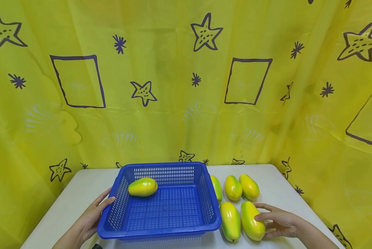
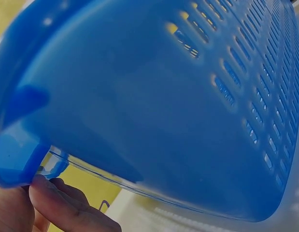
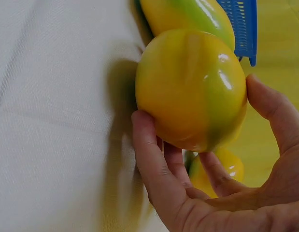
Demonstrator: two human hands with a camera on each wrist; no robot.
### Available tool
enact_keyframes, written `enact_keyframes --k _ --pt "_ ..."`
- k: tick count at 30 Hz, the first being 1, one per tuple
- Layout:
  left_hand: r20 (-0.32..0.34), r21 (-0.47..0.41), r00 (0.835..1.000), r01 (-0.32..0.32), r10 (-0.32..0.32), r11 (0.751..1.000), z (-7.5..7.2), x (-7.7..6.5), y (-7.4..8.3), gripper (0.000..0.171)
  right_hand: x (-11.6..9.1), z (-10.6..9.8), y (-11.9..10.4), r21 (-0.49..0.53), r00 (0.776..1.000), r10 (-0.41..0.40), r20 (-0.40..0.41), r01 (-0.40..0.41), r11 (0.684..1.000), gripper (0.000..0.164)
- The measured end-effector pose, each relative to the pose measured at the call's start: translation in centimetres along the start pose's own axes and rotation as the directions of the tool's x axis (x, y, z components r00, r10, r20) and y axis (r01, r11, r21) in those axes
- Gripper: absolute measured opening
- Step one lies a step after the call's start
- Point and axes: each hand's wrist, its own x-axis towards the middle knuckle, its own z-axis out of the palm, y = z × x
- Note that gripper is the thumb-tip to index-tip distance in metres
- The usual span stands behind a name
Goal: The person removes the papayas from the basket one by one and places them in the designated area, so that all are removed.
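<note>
A blue plastic basket with slotted walls stands on the table. My left hand grips its left rim, and in the left wrist view the thumb lies at the rim's edge. Inside the basket, toward the back left, lies one yellow-green papaya. To the right of the basket my right hand holds another papaya, thumb on one side and fingers on the other; this papaya shows end-on in the right wrist view. Just left of it lies a further papaya.
Behind the held fruit lie two papayas, one left and one right. Another papaya is partly hidden by the basket's right wall. A yellow patterned curtain surrounds the white table. A small dark object shows at the front edge.
</note>
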Motion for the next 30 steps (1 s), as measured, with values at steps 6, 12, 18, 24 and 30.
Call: enact_keyframes --k 6,12,18,24,30 --pt "-0.008 -0.002 1.0 0.005 -0.005 1.0 0.0 0.1 0.0 0.09 0.0 0.2 -0.1 -0.024 1.0 0.008 -0.01 -0.008 1.0 0.075" --pt "-0.007 -0.005 1.0 0.003 -0.003 1.0 0.0 0.2 0.0 0.09 0.1 0.7 -0.6 -0.049 0.998 0.029 -0.058 -0.031 0.998 0.077" --pt "-0.001 -0.007 1.0 0.001 -0.001 1.0 0.0 0.3 -0.1 0.09 0.2 1.0 -0.8 -0.053 0.995 0.041 -0.086 -0.045 0.998 0.076" --pt "-0.008 -0.001 1.0 0.002 -0.002 1.0 0.0 0.3 -0.1 0.09 0.1 1.0 -1.1 -0.087 0.994 0.045 -0.098 -0.054 0.995 0.075" --pt "-0.005 0.002 1.0 -0.003 0.003 1.0 0.0 0.2 -0.1 0.09 -0.2 0.7 -1.5 -0.115 0.992 0.035 -0.119 -0.049 0.992 0.072"
